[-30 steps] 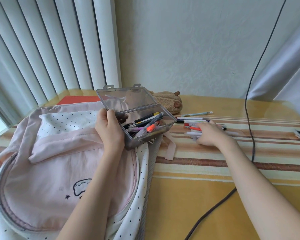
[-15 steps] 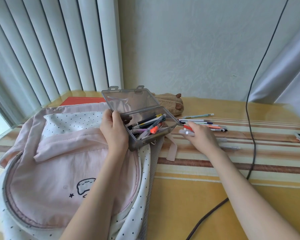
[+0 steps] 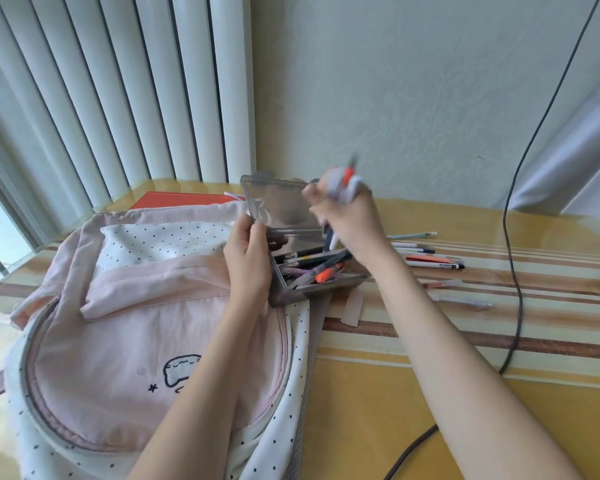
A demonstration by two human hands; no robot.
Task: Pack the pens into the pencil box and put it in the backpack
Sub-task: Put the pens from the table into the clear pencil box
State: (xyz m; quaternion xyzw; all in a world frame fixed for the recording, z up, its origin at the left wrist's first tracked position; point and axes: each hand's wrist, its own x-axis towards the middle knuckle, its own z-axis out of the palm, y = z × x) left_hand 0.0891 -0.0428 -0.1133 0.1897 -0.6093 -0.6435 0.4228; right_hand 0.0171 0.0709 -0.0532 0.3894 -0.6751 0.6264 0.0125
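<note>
Striped counter (image 3: pixel 465 344): left hand (image 3: pixel 248 261) clamps pencil box (image 3: pixel 312 275) steady atop backpack (image 3: pixel 146 327), right hand (image 3: pixel 347 216) fisted on pen bundle (image 3: pixel 343 185) above it for dropping in.
</note>
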